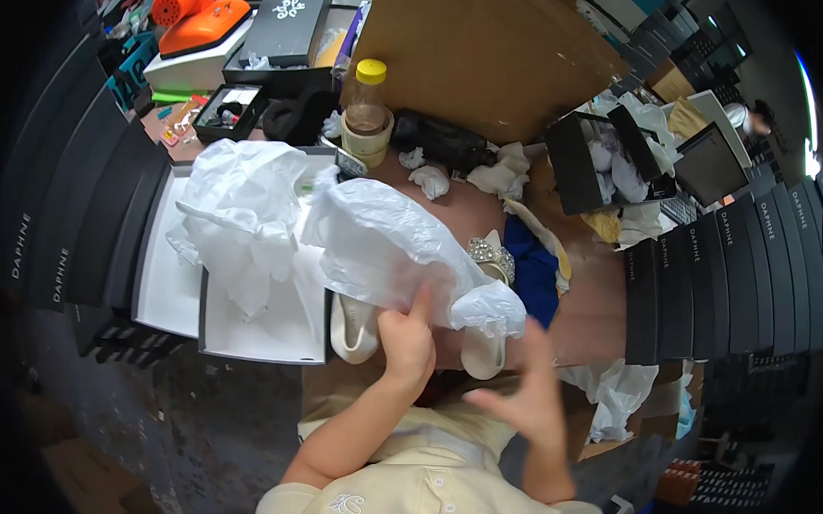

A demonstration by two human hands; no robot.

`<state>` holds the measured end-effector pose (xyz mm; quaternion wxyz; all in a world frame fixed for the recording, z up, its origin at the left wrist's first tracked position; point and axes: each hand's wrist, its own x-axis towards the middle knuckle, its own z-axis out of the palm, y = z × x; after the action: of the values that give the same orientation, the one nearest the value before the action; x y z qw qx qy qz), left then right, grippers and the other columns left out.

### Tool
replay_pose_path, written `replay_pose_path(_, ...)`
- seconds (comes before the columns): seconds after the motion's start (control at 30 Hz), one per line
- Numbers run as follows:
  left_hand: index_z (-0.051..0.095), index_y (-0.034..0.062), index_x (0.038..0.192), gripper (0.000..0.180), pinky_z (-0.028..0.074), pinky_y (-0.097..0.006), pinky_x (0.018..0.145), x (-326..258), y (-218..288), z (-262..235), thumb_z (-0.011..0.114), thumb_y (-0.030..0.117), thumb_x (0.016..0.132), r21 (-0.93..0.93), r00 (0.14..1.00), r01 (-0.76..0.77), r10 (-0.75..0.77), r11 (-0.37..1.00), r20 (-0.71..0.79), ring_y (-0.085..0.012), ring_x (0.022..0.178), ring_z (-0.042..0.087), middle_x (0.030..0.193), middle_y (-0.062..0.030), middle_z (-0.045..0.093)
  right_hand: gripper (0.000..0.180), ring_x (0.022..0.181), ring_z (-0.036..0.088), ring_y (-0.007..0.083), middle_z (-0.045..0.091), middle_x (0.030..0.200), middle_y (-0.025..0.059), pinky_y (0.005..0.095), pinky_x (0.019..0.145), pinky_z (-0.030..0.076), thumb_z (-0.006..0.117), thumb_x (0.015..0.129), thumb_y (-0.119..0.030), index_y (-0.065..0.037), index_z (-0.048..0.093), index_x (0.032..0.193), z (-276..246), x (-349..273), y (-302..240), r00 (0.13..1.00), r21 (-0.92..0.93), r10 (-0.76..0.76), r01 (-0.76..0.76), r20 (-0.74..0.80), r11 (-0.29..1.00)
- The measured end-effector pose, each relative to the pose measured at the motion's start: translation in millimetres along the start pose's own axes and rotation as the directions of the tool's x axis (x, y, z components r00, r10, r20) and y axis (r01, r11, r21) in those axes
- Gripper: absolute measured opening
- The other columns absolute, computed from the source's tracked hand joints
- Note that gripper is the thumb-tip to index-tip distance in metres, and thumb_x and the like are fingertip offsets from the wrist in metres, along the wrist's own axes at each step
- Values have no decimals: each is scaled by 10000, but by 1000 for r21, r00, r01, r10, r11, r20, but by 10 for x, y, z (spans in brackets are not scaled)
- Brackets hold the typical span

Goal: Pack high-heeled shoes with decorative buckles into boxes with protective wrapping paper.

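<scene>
My left hand (408, 343) grips a thin white plastic bag (383, 226), which spreads away from me over the table. Some of its fingers show only faintly through the film. My right hand (532, 393) is smeared by motion, thumb and fingers apart, near the bag's right end and holding nothing. Beside my left hand stands a cream shoe (352, 330). The second cream shoe (483, 356), with a rhinestone ornament (489, 254), is partly covered by the bag. To the left, an open box (267, 339) with a white inside holds crumpled white wrapping (242, 213).
Stacks of dark boxes (56, 215) (730, 282) flank the table. Beyond the shoes are a yellow-capped bottle (367, 104), a blue cloth (528, 266), crumpled paper (430, 181) and a black box (582, 165). A cardboard sheet (477, 55) stands behind.
</scene>
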<state>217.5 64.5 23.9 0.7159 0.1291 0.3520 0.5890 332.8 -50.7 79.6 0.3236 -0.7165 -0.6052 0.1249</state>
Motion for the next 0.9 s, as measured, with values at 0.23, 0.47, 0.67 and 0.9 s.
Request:
replay_pose_path(0.23, 443, 46, 1259, 484, 512, -264, 694, 291, -311, 77, 560, -93, 809, 177, 978, -184, 198, 967, -68, -172, 879, 604, 1048, -74, 566, 592, 923, 632, 217, 621, 1086, 162, 293, 785, 484, 763, 563, -165, 28, 583, 1092, -195, -127, 397, 964, 348, 207, -254, 168, 902)
replay_pose_path(0.47, 514, 52, 1190, 319, 541, -318, 655, 413, -666, -40, 491, 57, 871, 113, 989, 148, -144, 982, -43, -202, 841, 625, 939, -95, 607, 596, 812, 663, 303, 611, 983, 306, 296, 731, 510, 786, 438, -279, 95, 615, 869, -970, -520, 43, 987, 591, -96, 0, 131, 807)
replay_pose_path(0.67, 502, -53, 1166, 353, 474, -359, 866, 139, -625, -249, 347, 174, 944, -149, 928, 369, -355, 917, 113, -236, 1014, 575, 1127, -146, 577, 466, 849, 671, 246, 606, 1070, 256, 285, 697, 514, 780, 503, -180, 44, 615, 877, -218, -114, -65, 994, 460, 77, -103, 75, 882)
replay_pose_path(0.9, 496, -34, 1165, 332, 436, -339, 911, -22, -538, -546, 394, 214, 969, -103, 907, 402, -411, 910, -88, -210, 1046, 551, 1127, -114, 573, 479, 813, 670, 261, 548, 1176, 234, 321, 677, 535, 796, 552, -212, 22, 595, 919, 9, -162, -138, 982, 284, 13, -67, 190, 957)
